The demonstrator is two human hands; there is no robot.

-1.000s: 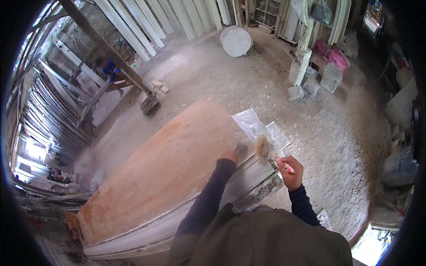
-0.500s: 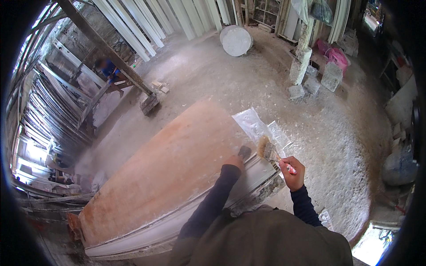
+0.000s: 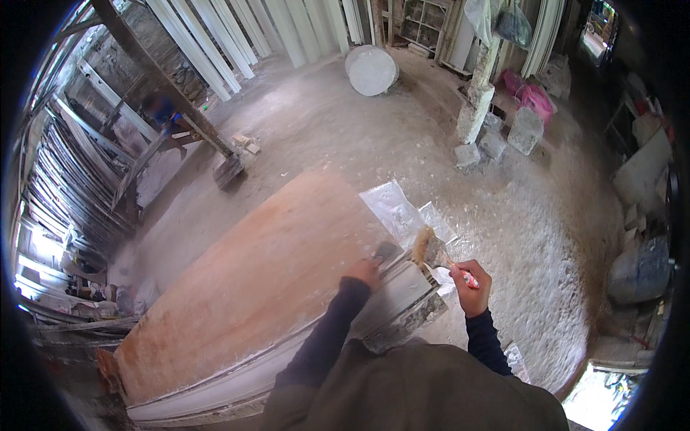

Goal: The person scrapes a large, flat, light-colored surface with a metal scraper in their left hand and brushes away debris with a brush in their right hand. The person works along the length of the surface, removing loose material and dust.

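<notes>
The brush (image 3: 430, 251) hangs over the right end of the long board (image 3: 251, 287), its pale, plaster-caked bristles just above the white moulded strip (image 3: 402, 302) that runs along the board's near edge. The right hand (image 3: 473, 286) is closed in a fist round the brush's red-and-white handle, just off the board's right end, with the bristles pointing up and left from the knuckles.

The left hand (image 3: 364, 271) rests on the board's near edge, close beside the brush, fingers curled down onto a small dark tool (image 3: 386, 251); it may be a scraper, though it is too small to tell, and I cannot tell how firmly the fingers close on it. Both dark sleeves come up from the lower edge and meet at this right-hand corner of the board.

The board's reddish-brown face stretches away to the lower left and is bare apart from white smears along its edges. Beyond its far right corner lie crumpled clear plastic sheets (image 3: 402, 212), touching the board's end. The dusty floor (image 3: 345, 136) opens wide on the far side and to the right. Well apart stand a round white disc (image 3: 371, 70), grey stone blocks (image 3: 496, 140), a pink bag (image 3: 535, 100), and white mouldings (image 3: 215, 36) leaning along the wall.
</notes>
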